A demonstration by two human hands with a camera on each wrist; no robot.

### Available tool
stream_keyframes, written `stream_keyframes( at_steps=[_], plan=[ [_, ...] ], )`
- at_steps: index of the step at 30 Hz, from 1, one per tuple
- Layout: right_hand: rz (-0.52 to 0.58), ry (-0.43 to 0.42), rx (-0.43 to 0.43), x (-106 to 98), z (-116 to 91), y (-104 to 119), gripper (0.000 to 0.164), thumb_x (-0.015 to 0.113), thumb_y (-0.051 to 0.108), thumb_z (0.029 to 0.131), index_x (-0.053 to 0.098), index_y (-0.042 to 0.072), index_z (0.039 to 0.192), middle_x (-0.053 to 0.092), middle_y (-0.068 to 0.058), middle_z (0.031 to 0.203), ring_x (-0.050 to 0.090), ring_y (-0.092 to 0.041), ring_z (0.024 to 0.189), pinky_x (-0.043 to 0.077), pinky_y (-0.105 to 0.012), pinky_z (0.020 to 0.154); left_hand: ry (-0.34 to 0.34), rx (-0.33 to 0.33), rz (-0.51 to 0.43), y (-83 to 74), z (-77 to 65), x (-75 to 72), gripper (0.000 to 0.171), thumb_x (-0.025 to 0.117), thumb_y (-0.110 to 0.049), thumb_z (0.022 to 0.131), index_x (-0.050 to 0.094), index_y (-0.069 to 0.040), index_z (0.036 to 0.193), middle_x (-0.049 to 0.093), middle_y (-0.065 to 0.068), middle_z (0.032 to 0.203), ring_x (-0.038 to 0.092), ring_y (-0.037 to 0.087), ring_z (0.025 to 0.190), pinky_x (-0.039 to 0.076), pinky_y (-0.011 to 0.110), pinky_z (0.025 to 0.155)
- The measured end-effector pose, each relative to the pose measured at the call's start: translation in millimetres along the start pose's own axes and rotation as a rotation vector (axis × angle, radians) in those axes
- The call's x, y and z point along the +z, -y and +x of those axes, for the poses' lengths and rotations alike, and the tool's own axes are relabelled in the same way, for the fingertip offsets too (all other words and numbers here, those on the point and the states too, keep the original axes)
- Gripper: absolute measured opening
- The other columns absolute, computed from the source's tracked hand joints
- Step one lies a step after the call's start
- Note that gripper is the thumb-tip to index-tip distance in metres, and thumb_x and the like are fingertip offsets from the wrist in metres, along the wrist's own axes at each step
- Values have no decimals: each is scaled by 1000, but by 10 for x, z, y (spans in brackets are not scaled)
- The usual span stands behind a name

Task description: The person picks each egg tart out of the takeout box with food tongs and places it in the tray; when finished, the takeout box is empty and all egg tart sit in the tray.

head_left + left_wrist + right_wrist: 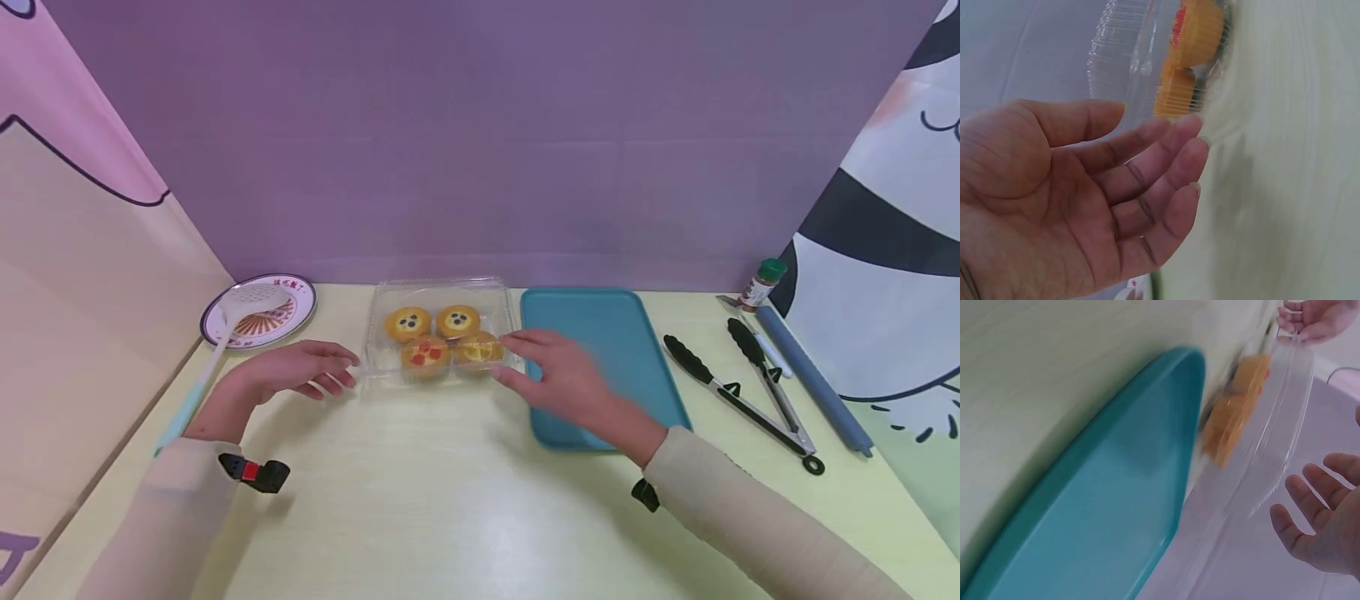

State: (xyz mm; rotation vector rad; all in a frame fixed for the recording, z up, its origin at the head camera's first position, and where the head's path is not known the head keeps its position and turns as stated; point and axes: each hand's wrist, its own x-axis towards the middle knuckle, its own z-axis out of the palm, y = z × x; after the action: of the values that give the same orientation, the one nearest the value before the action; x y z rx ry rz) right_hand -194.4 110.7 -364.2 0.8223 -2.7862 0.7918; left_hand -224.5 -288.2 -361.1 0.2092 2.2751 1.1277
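Observation:
A clear plastic clamshell box (379,350) with several round tarts inside stands at the back middle of the table. Two tarts (408,323) carry dark berries, one tart (426,357) has red pieces, and another tart (478,347) has a yellow topping. My left hand (303,367) is beside the box's left side, fingers relaxed and slightly bent, holding nothing; the left wrist view shows its palm bare. Over the tray's left edge, at the box's right side, my right hand (558,375) has its fingers spread and nothing in them. In the right wrist view a gap shows between those fingers (1300,537) and the box.
A blue tray (611,350) lies right of the box. Farther right are black-tipped tongs (757,408), a green-capped jar (762,283), a thin knife-like tool (772,352) and a blue-grey roll (813,379). At left, a slotted turner (255,300) rests across a patterned plate (300,308).

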Motion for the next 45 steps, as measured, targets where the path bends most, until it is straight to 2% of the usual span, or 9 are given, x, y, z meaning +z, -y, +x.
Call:
stream_keyframes(
  at_steps=[4,8,14,18,24,28,34,45],
  plan=[
    [25,-19,-61,139,94,143,52,60,47,96,62,17,138,60,-7,141,55,-28,133,46,-51,105,33,-8,-67,32,26,41,43,44,-22,105,46,3,141,70,12,119,67,22,104,53,35,88],
    [10,-48,-134,244,157,246,47,63,45,95,67,16,132,65,-5,135,60,-25,128,49,-46,102,63,19,-112,39,56,55,43,45,-21,105,46,5,140,70,9,117,67,20,103,53,34,89],
    [-104,-68,-219,436,268,494,44,65,45,93,72,16,125,69,-1,128,62,-22,124,48,-44,102,70,40,-158,55,76,69,42,47,-17,104,46,7,139,69,8,115,65,20,104,53,34,89],
    [-170,-60,-229,602,385,658,42,65,47,93,71,20,125,69,2,128,61,-19,123,48,-44,101,72,51,-182,71,108,84,41,49,-16,103,47,8,136,70,5,112,65,17,101,53,34,89],
    [-348,-34,-245,834,511,840,39,59,51,96,70,27,125,68,9,122,60,-14,118,46,-38,101,84,63,-209,112,160,116,38,51,-19,104,50,6,133,69,3,110,65,16,99,53,34,88],
    [-428,-52,-231,943,541,926,33,56,50,97,70,32,122,68,11,117,60,-12,111,46,-35,95,97,51,-226,146,167,127,39,52,-24,105,52,5,131,70,3,109,64,16,98,53,32,86],
    [-535,-116,-170,1051,574,1014,26,54,50,98,72,37,113,66,15,108,57,-11,103,43,-33,88,124,78,-243,177,203,136,33,52,-26,105,57,2,122,69,3,103,64,16,94,53,32,84],
    [-620,-144,-102,1180,608,1081,27,52,55,99,73,40,108,62,16,107,52,-12,100,39,-33,84,147,117,-242,203,256,161,22,54,-22,104,62,-2,106,68,1,94,64,14,89,53,30,82]
  ],
)
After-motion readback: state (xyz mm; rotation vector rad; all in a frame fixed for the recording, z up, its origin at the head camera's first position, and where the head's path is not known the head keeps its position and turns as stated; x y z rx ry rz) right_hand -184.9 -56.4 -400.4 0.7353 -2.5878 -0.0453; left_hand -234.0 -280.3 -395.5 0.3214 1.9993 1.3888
